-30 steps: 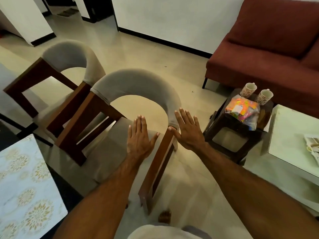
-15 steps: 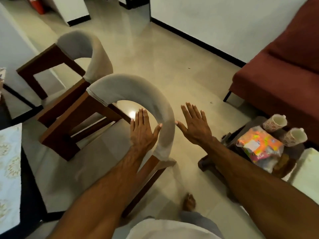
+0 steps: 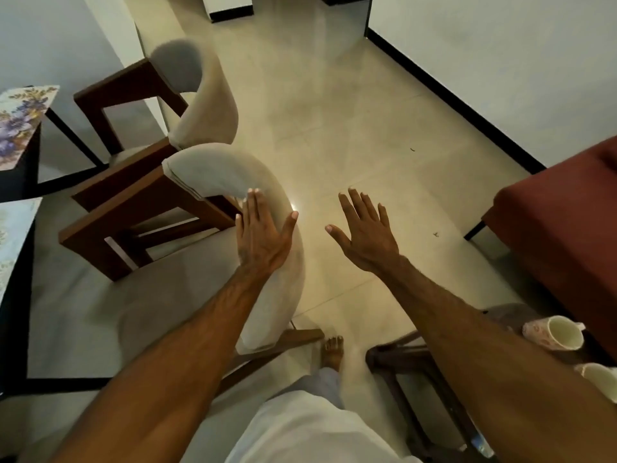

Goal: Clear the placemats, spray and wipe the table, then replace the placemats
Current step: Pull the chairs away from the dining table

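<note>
Listing placemats [image 3: 20, 121] at nine o'clock on the counter [image 3: 16, 182], uncleared, we judge everything outstanding; left hand [image 3: 263, 232] and right hand [image 3: 364, 228] wide, empty.

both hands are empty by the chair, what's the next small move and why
Probably turn left and reach for the floral placemat. Both the left hand and right hand are open, holding nothing, and mats still lie on the table.

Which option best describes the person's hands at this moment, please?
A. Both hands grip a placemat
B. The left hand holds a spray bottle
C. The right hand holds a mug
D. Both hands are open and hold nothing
D: the left hand and the right hand both show straight, spread fingers with nothing in them.
</note>
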